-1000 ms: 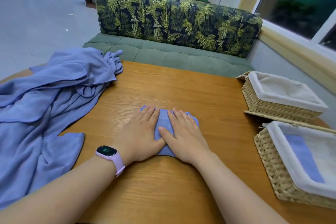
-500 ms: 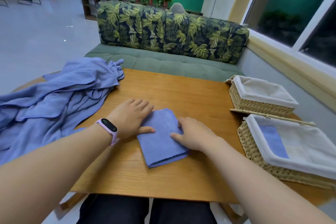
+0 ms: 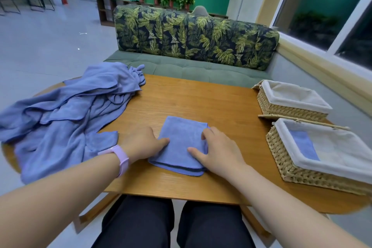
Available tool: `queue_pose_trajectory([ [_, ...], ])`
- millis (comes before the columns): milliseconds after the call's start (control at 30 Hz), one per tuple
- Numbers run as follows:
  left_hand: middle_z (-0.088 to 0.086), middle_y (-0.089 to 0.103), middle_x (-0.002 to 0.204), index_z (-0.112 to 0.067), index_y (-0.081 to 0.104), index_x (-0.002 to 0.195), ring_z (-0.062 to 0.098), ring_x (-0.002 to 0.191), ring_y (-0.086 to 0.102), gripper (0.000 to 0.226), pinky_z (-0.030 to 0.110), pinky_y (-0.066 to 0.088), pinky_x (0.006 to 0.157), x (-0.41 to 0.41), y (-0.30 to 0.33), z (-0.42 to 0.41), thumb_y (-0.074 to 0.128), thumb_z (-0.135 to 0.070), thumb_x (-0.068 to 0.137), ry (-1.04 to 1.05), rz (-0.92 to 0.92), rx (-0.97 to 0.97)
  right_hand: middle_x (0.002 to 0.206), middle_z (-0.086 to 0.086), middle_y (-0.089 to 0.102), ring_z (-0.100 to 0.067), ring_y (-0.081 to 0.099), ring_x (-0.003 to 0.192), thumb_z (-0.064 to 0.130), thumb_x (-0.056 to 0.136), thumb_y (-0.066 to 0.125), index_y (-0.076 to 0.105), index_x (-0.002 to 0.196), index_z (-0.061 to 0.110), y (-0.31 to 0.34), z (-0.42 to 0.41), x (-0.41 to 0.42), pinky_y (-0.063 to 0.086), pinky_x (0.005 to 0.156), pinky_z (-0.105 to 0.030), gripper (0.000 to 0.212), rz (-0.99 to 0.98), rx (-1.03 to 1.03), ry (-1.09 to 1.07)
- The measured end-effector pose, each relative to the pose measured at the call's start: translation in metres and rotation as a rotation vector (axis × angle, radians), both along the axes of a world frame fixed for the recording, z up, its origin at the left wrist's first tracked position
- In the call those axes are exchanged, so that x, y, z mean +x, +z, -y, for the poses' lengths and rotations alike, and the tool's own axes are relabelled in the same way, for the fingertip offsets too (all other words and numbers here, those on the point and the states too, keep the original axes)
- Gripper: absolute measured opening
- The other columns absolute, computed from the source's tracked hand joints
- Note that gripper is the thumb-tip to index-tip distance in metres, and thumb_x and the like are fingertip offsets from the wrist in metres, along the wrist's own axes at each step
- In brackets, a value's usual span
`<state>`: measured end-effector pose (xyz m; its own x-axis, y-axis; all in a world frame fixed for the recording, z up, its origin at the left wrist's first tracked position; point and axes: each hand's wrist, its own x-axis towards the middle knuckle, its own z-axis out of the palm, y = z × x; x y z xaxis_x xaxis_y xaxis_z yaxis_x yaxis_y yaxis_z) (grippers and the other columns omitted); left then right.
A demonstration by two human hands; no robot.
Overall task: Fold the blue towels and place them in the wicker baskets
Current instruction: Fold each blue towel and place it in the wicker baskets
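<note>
A folded blue towel [image 3: 182, 143] lies as a small square near the front middle of the wooden table [image 3: 201, 98]. My left hand [image 3: 144, 144] holds its left edge, thumb on top and fingers tucked at the edge. My right hand [image 3: 218, 152] holds its right edge, thumb on top and fingers curled round the side. A heap of unfolded blue towels [image 3: 70, 110] covers the table's left side. At the right stand two lined wicker baskets: the near basket [image 3: 281, 159] holds one folded blue towel [image 3: 304, 145], while the far basket [image 3: 281, 106] shows only its white liner.
A thin wicker strip [image 3: 302, 120] lies between the two baskets. Behind the table is a green sofa [image 3: 191, 70] with a leaf-print back. A window runs along the right wall. My legs show under the table's front edge.
Both hands have gone from pressing flat on the towel to holding its left and right edges. The towel lies a little nearer the front edge. The view has pulled back and up.
</note>
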<state>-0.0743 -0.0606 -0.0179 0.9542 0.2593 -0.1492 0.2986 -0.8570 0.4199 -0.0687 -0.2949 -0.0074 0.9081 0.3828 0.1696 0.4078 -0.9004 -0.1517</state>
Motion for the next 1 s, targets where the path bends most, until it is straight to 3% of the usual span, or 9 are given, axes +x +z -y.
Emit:
queue_pose_trajectory([
  [167,0.003,0.057,0.076,-0.005,0.066,0.105,0.020,0.067,0.052,0.055,0.030,0.035,0.054,-0.018,0.012,0.005,0.079,-0.046,0.071,0.177,-0.098,-0.309,0.131,0.004,0.053,-0.018,0.050,0.124,0.070,0.082,0.049,0.057,0.124,0.022,-0.007,-0.013,-0.021,0.040,0.103,-0.036,0.064,0.053,-0.045,0.390],
  [267,0.008,0.064,0.079,-0.003,0.063,0.110,0.020,0.065,0.061,0.050,0.027,0.043,0.056,-0.025,0.025,0.006,0.078,-0.039,0.080,0.161,-0.184,-0.382,0.136,0.007,0.051,-0.015,0.046,0.127,0.073,0.082,0.050,0.053,0.132,0.022,-0.010,-0.023,-0.028,0.036,0.107,-0.035,0.071,-0.020,-0.055,0.404],
  [400,0.017,0.069,0.099,-0.003,0.052,0.115,0.025,0.075,0.076,0.038,0.032,0.061,0.064,-0.037,0.039,0.008,0.069,-0.028,0.093,0.105,-0.242,-0.745,0.129,0.009,0.053,-0.014,0.048,0.123,0.073,0.080,0.049,0.052,0.130,0.025,-0.015,-0.028,-0.025,0.039,0.103,-0.035,0.070,-0.017,-0.066,0.378],
  [533,0.010,0.071,0.097,-0.031,0.033,0.139,0.020,0.078,0.072,0.085,0.034,0.057,0.076,-0.043,0.030,0.001,0.085,-0.034,0.072,-0.084,-0.124,-0.939,0.119,0.009,0.056,-0.017,0.052,0.115,0.057,0.086,0.048,0.051,0.124,0.026,-0.021,-0.032,-0.022,0.043,0.095,-0.038,0.049,0.039,-0.038,0.334],
  [633,0.010,0.066,0.091,-0.046,0.023,0.149,0.011,0.076,0.063,0.101,0.030,0.054,0.080,-0.043,0.024,-0.005,0.080,-0.015,0.071,-0.390,-0.098,-0.714,0.114,0.005,0.059,-0.020,0.054,0.110,0.037,0.086,0.047,0.054,0.118,0.023,-0.024,-0.035,-0.023,0.043,0.091,-0.038,0.035,0.061,0.009,0.290],
  [700,0.000,0.067,0.092,-0.045,0.030,0.145,0.000,0.073,0.060,0.084,0.022,0.053,0.078,-0.038,0.018,-0.009,0.068,-0.009,0.080,-0.498,-0.001,-0.336,0.113,0.004,0.060,-0.020,0.054,0.109,0.031,0.085,0.048,0.054,0.120,0.022,-0.025,-0.036,-0.025,0.043,0.089,-0.036,0.037,0.064,0.028,0.289],
  [767,-0.014,0.066,0.095,-0.050,0.041,0.135,-0.001,0.082,0.060,0.062,0.030,0.054,0.081,-0.031,0.011,-0.011,0.063,-0.025,0.083,-0.557,0.131,-0.075,0.114,0.004,0.061,-0.019,0.054,0.108,0.029,0.084,0.048,0.054,0.124,0.022,-0.024,-0.037,-0.026,0.043,0.090,-0.036,0.041,0.060,0.051,0.285],
  [900,-0.016,0.071,0.087,-0.048,0.061,0.110,0.003,0.081,0.064,0.033,0.039,0.055,0.077,-0.018,0.004,-0.017,0.055,-0.046,0.078,-0.453,0.209,-0.130,0.102,0.004,0.062,-0.021,0.057,0.100,0.031,0.084,0.049,0.055,0.114,0.022,-0.018,-0.031,-0.025,0.044,0.086,-0.035,0.031,0.039,0.102,0.277],
  [1000,-0.013,0.071,0.076,-0.049,0.065,0.089,0.005,0.073,0.065,0.022,0.042,0.055,0.075,-0.013,0.000,-0.020,0.052,-0.055,0.073,-0.412,0.229,-0.274,0.109,0.008,0.062,-0.015,0.055,0.105,0.035,0.083,0.054,0.052,0.127,0.025,-0.021,-0.020,-0.024,0.042,0.093,-0.032,0.045,0.052,0.068,0.313],
])
